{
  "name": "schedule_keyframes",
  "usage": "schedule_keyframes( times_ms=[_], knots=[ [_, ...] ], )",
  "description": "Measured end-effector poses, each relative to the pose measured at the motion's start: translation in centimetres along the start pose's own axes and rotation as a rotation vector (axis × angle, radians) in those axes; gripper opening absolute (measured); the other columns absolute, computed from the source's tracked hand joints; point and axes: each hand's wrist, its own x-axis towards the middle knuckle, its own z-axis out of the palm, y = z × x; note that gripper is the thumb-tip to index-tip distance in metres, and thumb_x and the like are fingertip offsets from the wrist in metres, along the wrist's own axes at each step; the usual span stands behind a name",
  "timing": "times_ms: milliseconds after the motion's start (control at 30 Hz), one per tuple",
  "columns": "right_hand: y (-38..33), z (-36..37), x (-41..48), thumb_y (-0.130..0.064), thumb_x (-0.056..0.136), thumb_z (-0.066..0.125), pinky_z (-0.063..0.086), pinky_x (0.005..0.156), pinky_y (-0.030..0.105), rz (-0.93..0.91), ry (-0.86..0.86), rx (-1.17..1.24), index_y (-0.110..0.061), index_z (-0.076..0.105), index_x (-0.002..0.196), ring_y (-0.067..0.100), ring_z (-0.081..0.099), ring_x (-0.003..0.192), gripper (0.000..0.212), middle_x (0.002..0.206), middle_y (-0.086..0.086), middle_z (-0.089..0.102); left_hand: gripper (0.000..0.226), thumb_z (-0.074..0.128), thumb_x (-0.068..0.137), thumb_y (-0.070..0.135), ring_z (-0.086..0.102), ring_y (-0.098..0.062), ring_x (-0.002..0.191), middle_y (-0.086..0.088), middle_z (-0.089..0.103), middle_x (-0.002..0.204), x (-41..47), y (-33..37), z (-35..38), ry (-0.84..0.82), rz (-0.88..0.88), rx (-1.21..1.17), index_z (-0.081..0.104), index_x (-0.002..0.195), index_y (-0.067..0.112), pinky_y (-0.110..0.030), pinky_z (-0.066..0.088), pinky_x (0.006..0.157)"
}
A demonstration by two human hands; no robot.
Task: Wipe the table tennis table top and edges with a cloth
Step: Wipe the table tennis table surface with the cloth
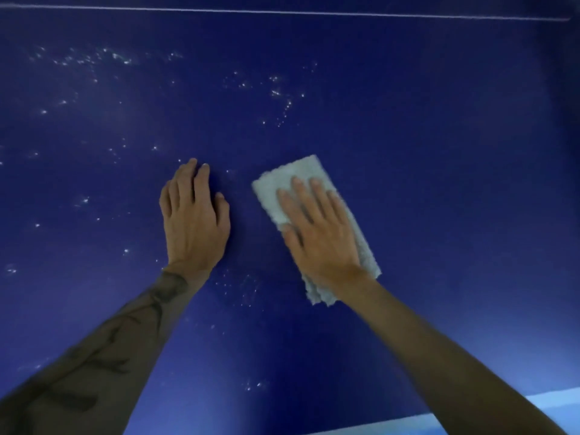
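Counter [439, 120] is looking clean on the right; specks [276, 92] are remaining left and far.
Right hand [323, 233] is pressing the cloth [301, 171] with straight fingers [315, 191]; left hand [194, 221] is resting flat, holding nothing.

Place: a table tennis setting; the surrounding room cannot be told.
Evidence: a dark blue table top [408, 105] fills the view, with a thin white line [282, 11] across the far side and a pale edge stripe [392, 426] nearest the camera.
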Motion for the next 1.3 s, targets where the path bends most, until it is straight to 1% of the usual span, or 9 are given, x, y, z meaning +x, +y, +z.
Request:
schedule_keyframes(
  times_ms=[200, 333, 433, 567, 667, 800, 900, 1133, 1300],
  knots=[
    [3.5, -2.1, 10.4, -0.046, 0.114, 0.021, 0.005, 0.134, 0.053, 0.399, 0.098, 0.052, -0.024, 0.007, 0.172, 0.033, -0.001, 0.166, 0.064, 0.180, 0.007, 0.002, 0.053, 0.035, 0.109, 0.029, 0.025, -0.034, 0.155, -0.015, 0.030, 0.167, 2.3, 0.1, 1.2, -0.040, 0.016, 0.055, 0.037, 0.156, 0.006, -0.048, 0.013, 0.130],
    [-1.9, -0.4, 9.6, -0.044, 0.113, 0.019, 0.006, 0.134, 0.053, 0.066, 0.070, 0.013, -0.024, 0.010, 0.172, 0.034, 0.000, 0.166, 0.063, 0.180, 0.008, 0.002, 0.053, 0.034, 0.108, 0.030, 0.027, -0.034, 0.154, -0.014, 0.031, 0.166, 2.3, -0.1, 1.2, -0.045, 0.013, 0.070, 0.037, 0.156, 0.007, -0.047, 0.014, 0.130],
    [-0.2, -0.3, 6.4, -0.044, 0.114, 0.023, 0.006, 0.134, 0.050, -0.118, 0.013, -0.012, -0.027, 0.013, 0.172, 0.027, -0.002, 0.166, 0.061, 0.180, 0.003, 0.003, 0.052, 0.036, 0.108, 0.028, 0.026, -0.034, 0.155, -0.014, 0.030, 0.167, 2.4, 0.1, 1.0, -0.055, 0.006, 0.061, 0.037, 0.156, 0.007, -0.048, 0.014, 0.130],
    [5.8, -2.5, 10.6, -0.045, 0.115, 0.022, 0.008, 0.134, 0.052, 0.192, 0.040, -0.019, -0.027, 0.009, 0.172, 0.030, 0.000, 0.166, 0.061, 0.180, 0.004, 0.004, 0.055, 0.036, 0.106, 0.030, 0.026, -0.033, 0.155, -0.015, 0.032, 0.166, 2.6, 0.2, 1.0, -0.063, -0.016, 0.052, 0.040, 0.156, 0.006, -0.049, 0.014, 0.130],
    [4.8, -3.2, 15.8, -0.047, 0.114, 0.021, 0.006, 0.134, 0.054, 0.376, 0.091, 0.040, -0.024, 0.006, 0.172, 0.033, -0.001, 0.166, 0.063, 0.180, 0.007, 0.001, 0.055, 0.037, 0.106, 0.030, 0.028, -0.033, 0.155, -0.016, 0.034, 0.165, 2.6, 0.2, 1.1, -0.057, -0.014, 0.062, 0.041, 0.155, 0.005, -0.050, 0.016, 0.130],
    [-1.2, -1.4, 14.7, -0.046, 0.114, 0.020, 0.007, 0.134, 0.054, 0.067, 0.059, 0.015, -0.024, 0.008, 0.172, 0.034, -0.001, 0.166, 0.062, 0.180, 0.008, 0.001, 0.055, 0.039, 0.106, 0.029, 0.029, -0.034, 0.155, -0.016, 0.034, 0.165, 2.6, 0.2, 1.0, -0.059, -0.007, 0.074, 0.043, 0.154, 0.003, -0.050, 0.017, 0.129],
    [0.0, -1.2, 11.8, -0.046, 0.115, 0.023, 0.009, 0.134, 0.052, -0.097, 0.011, -0.027, -0.027, 0.011, 0.172, 0.030, 0.000, 0.166, 0.061, 0.180, 0.004, 0.003, 0.056, 0.037, 0.106, 0.030, 0.028, -0.034, 0.155, -0.016, 0.033, 0.166, 2.7, 0.3, 0.9, -0.078, -0.006, 0.077, 0.042, 0.155, 0.003, -0.050, 0.016, 0.130],
    [4.8, -4.1, 21.4, -0.046, 0.114, 0.022, 0.004, 0.133, 0.055, 0.387, 0.094, 0.061, -0.023, 0.007, 0.172, 0.035, -0.001, 0.165, 0.064, 0.179, 0.010, 0.001, 0.054, 0.041, 0.106, 0.028, 0.030, -0.034, 0.154, -0.017, 0.036, 0.164, 2.9, 0.1, 1.2, -0.066, -0.013, 0.089, 0.043, 0.153, 0.004, -0.050, 0.018, 0.129],
    [-0.5, -2.5, 18.7, -0.047, 0.114, 0.021, 0.005, 0.134, 0.052, -0.054, 0.025, 0.007, -0.025, 0.011, 0.172, 0.032, 0.001, 0.166, 0.062, 0.180, 0.007, 0.005, 0.053, 0.040, 0.106, 0.028, 0.032, -0.036, 0.153, -0.018, 0.037, 0.164, 2.9, 0.2, 1.0, -0.063, -0.002, 0.095, 0.045, 0.153, 0.003, -0.053, 0.023, 0.127]
  ],
)
